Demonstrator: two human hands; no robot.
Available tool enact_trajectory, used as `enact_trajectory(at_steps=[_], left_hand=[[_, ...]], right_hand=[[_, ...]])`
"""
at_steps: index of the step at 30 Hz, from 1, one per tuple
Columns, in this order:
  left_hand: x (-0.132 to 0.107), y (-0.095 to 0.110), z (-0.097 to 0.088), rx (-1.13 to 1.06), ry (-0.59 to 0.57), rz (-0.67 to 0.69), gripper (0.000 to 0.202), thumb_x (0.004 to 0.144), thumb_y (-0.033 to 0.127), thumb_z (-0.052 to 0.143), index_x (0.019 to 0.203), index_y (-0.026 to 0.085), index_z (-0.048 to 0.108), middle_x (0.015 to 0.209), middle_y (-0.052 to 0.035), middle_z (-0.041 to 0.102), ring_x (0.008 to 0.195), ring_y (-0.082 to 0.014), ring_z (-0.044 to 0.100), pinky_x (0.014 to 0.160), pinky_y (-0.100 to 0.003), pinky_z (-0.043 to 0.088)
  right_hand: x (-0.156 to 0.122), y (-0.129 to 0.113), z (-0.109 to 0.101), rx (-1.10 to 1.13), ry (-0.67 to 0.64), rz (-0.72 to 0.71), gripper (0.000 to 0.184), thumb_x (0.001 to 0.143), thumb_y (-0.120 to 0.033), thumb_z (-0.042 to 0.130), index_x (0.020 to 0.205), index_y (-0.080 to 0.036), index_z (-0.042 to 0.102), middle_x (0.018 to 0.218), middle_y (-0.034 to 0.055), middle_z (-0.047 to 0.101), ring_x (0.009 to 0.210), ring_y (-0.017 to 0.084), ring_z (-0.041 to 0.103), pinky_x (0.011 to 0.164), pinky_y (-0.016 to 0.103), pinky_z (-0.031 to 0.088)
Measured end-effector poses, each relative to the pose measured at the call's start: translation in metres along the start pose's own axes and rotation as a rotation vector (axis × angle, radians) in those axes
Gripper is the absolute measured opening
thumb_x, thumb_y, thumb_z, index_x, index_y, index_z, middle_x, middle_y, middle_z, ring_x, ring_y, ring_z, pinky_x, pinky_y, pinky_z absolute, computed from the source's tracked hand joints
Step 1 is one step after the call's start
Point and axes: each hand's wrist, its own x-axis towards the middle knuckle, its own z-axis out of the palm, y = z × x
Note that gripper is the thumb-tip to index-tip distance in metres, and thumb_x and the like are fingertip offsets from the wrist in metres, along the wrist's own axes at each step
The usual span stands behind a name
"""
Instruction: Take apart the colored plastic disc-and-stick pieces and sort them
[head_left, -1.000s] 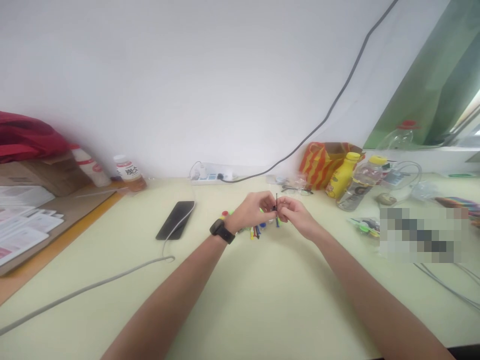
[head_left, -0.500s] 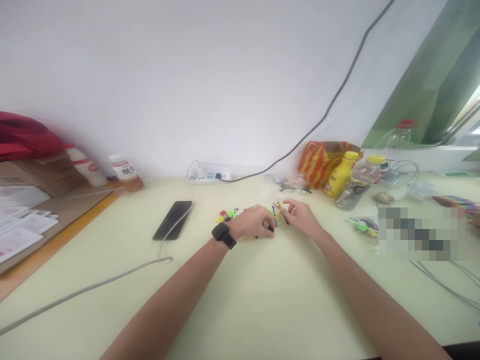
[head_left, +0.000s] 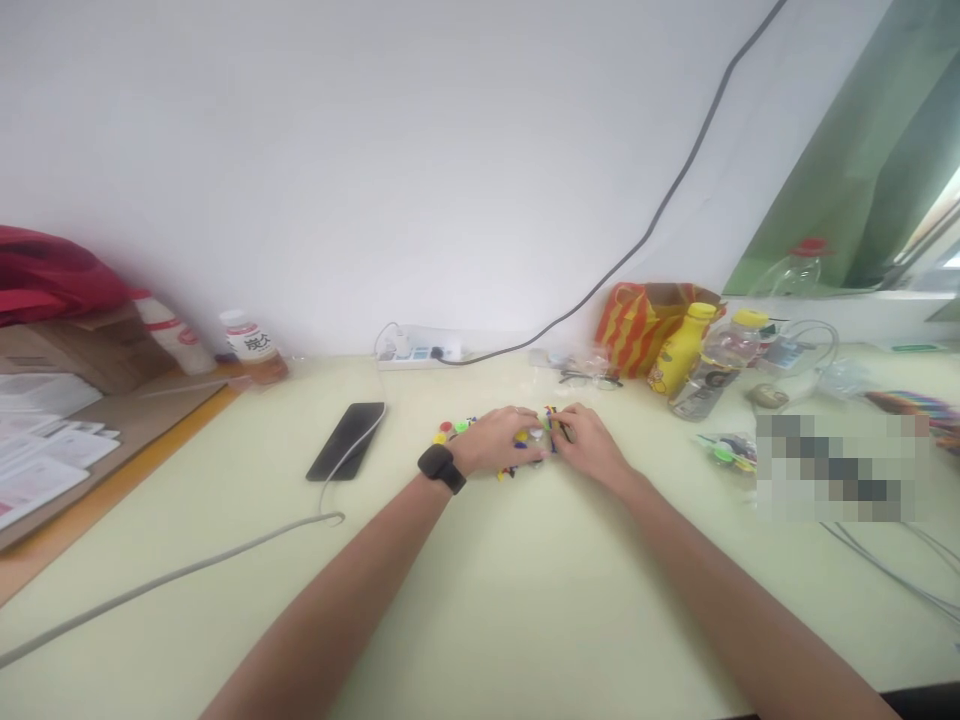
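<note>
My left hand (head_left: 499,440), with a black band on its wrist, arches over a group of small coloured plastic pieces (head_left: 521,438). Its thumb and fingers are apart, and white and yellow bits show between them. Close by on the right, the fingers of my right hand (head_left: 592,442) are bent together at a small bunch of thin coloured plastic pieces (head_left: 553,430), blue, yellow and red. Round red, green and yellow pieces (head_left: 445,428) lie beyond my left wrist. Part of the group is hidden under my left hand.
A black phone (head_left: 346,440) with a white cable lies on the left. A power strip (head_left: 420,350) and eyeglasses (head_left: 591,380) are near the wall. Bottles (head_left: 679,350) and a striped bag (head_left: 628,325) stand at right; a packet of coloured parts (head_left: 727,452) lies nearer.
My left hand's thumb and fingers have spread apart, and the dark piece at its fingertips no longer shows there. My right hand has shifted slightly left, and its fingers have drawn in at the coloured pieces.
</note>
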Motion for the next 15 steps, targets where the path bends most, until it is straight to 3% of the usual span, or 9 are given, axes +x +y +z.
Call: enact_trajectory(at_steps=[8,15], left_hand=[[0.003,0.001,-0.003,-0.021,0.001,-0.062,0.024,0.086,0.042,0.07,0.098,0.022,0.074,0.107,-0.0066,0.072,0.098,-0.0247,0.067,0.087,-0.032,0.05],[0.001,-0.005,-0.008,-0.036,-0.001,-0.077,0.032,0.087,0.052,0.068,0.101,0.024,0.075,0.101,-0.0058,0.072,0.096,-0.0244,0.066,0.084,-0.032,0.05]], right_hand=[[-0.003,-0.015,-0.008,0.071,-0.045,0.001,0.015,0.082,-0.013,0.061,0.087,-0.019,0.073,0.091,0.0055,0.069,0.085,0.02,0.063,0.075,0.029,0.047],[-0.006,-0.027,-0.008,0.368,-0.132,0.051,0.017,0.081,-0.022,0.068,0.098,-0.019,0.07,0.098,0.0052,0.072,0.075,0.016,0.068,0.066,0.026,0.054]])
